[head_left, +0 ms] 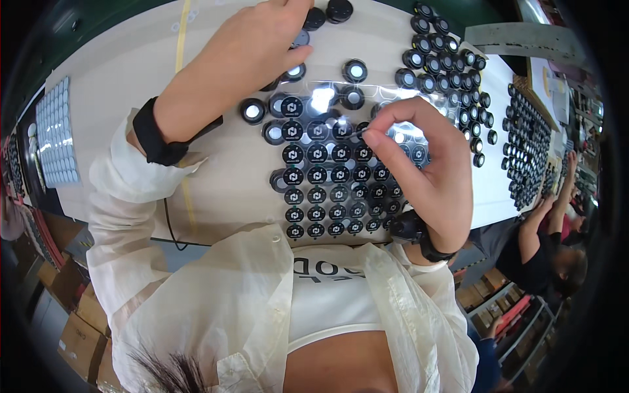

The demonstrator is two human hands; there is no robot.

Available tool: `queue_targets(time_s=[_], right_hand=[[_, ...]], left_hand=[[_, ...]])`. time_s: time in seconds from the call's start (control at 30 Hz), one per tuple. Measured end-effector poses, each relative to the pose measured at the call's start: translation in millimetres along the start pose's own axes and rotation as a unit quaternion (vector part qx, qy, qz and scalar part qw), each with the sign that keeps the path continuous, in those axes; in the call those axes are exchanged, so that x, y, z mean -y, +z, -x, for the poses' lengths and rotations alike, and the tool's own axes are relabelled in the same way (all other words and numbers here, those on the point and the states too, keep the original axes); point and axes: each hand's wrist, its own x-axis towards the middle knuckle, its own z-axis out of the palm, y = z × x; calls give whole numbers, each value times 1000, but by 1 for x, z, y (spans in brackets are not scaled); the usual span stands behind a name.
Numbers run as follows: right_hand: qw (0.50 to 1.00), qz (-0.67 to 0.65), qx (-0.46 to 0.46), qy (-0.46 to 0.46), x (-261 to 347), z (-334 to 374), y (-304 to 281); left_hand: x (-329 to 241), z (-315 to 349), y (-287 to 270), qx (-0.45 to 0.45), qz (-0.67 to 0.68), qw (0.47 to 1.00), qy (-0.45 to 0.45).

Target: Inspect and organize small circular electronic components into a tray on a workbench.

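Observation:
My right hand [426,160] is closed in a pinch over a clear sheet of round black stickers [317,175]. A small dark edge, seemingly of a black sticker [358,133], shows at its thumb and fingertip. The sheet lies on the table, with several round black pucks with pale centres under or beside it. My left hand [265,39] reaches to the far side, thumb apart from the fingers, beside a grey-topped puck [300,39]. The frame's upper edge cuts off its fingertips. Two more black pucks, one of them this puck [339,10], stand just beyond it.
Many black pucks [443,62] crowd the far right, and another group [524,147] sits farther right. A sheet of pale round pieces [57,134] lies at the table's left end. A metal bar [517,40] crosses the upper right. Co-workers [540,245] are at the right.

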Motion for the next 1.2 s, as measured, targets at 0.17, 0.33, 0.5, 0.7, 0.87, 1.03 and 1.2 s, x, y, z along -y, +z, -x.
queue_targets(time_s=[0.17, 0.33, 0.5, 0.7, 0.87, 1.03, 1.2], right_hand=[[986, -159, -45, -10, -31, -3, 6], [956, -289, -43, -13, -39, -7, 11], [947, -317, -54, 3, -39, -9, 13], [913, -398, -72, 48, -36, -9, 13], [926, -363, -98, 44, -35, -9, 15], [936, -332, -119, 8, -40, -10, 23], [933, -338, -123, -2, -41, -11, 25]], left_hand=[[-12, -6, -17, 13, 78, 997, 23], [-31, 14, -6, 80, 523, 844, -91], [-54, 20, -3, 62, 573, 810, -105], [-54, 26, 4, 63, 582, 805, -95], [-63, 30, 5, 18, 563, 820, -99], [-66, 32, 4, 15, 522, 846, -108], [-67, 32, 4, 14, 504, 857, -106]])
